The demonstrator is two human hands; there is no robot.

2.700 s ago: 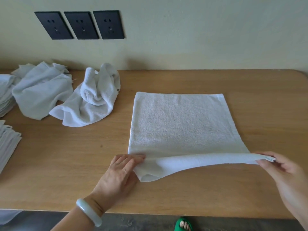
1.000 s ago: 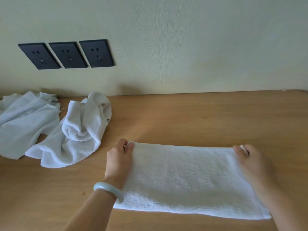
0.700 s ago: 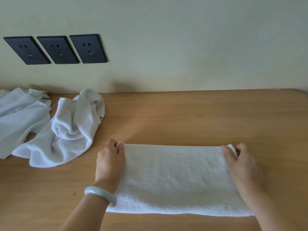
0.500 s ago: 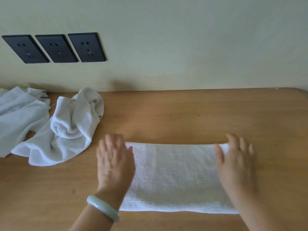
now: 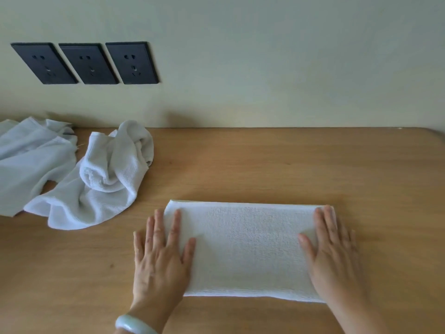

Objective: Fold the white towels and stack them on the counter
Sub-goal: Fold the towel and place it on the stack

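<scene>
A white terry towel folded into a flat rectangle (image 5: 245, 249) is lying on the light brown wooden counter (image 5: 289, 165), near its front edge and well apart from the wall. The left hand (image 5: 161, 259) is lying flat, palm down, fingers straight and spread, half on the towel's left end and half on the bare wood. The right hand (image 5: 332, 254) is pressing flat on the towel's right end, fingers straight and close together; neither hand is gripping anything. A pale green bangle (image 5: 134, 325) is sitting on the left wrist. A crumpled white terry towel (image 5: 101, 184) is lying at the back left of the counter, just beside a second rumpled white cloth (image 5: 31, 162) at the picture's left edge. Three black wall sockets (image 5: 89, 63) are sitting in a row on the cream wall (image 5: 289, 56) above these.
</scene>
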